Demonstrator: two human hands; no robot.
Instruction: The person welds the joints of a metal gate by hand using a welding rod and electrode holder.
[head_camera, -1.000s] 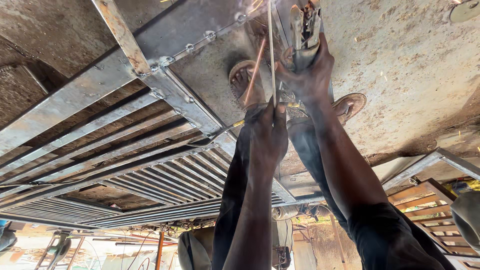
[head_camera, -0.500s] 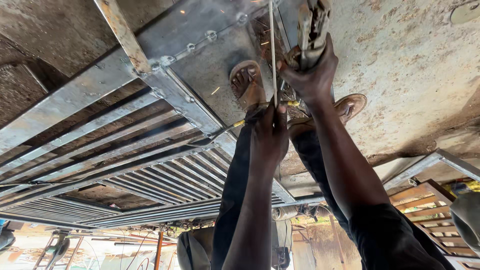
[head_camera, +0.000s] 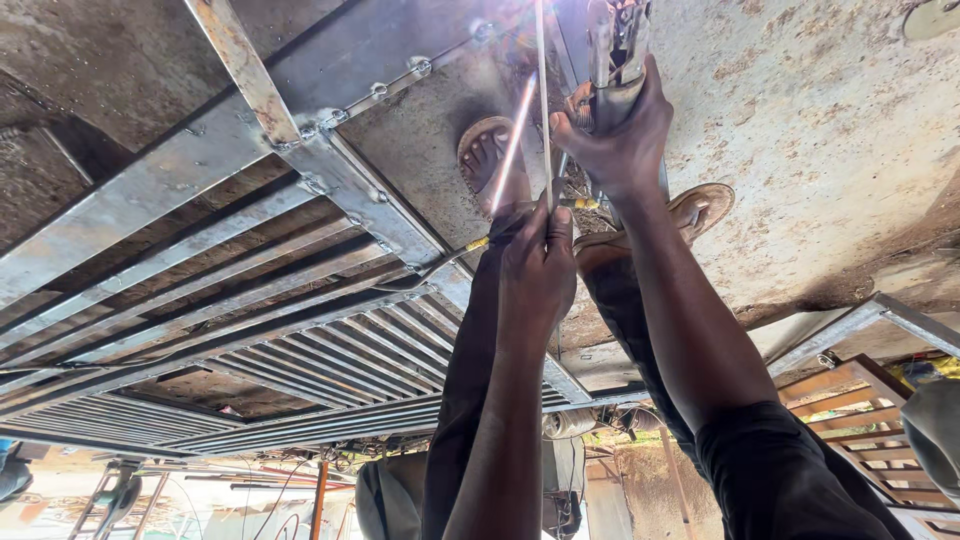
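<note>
1. Right hand (head_camera: 618, 135): fist closed round the electrode holder (head_camera: 615, 45), far top.
2. Left hand (head_camera: 540, 265): fingers pinching a thin rod (head_camera: 543, 100), apparently steadying it.
3. Step: welding the steel frame (head_camera: 330, 165), left; feeding demands steadiness.

The rod (head_camera: 541, 100) stands upright at the top middle, pinched at its lower end by the left hand (head_camera: 537, 270), with the right hand (head_camera: 620, 140) just right of it and higher, closed round the holder (head_camera: 615, 45). Left of the rod a foot (head_camera: 487, 160) rests on the floor (head_camera: 800, 150), and a second foot (head_camera: 690, 215) lies right of the left hand, behind the right forearm. The gate (head_camera: 250, 300) fills the left half, its bars running toward the lower left, and a frame (head_camera: 850, 390) sits at the lower right.
</note>
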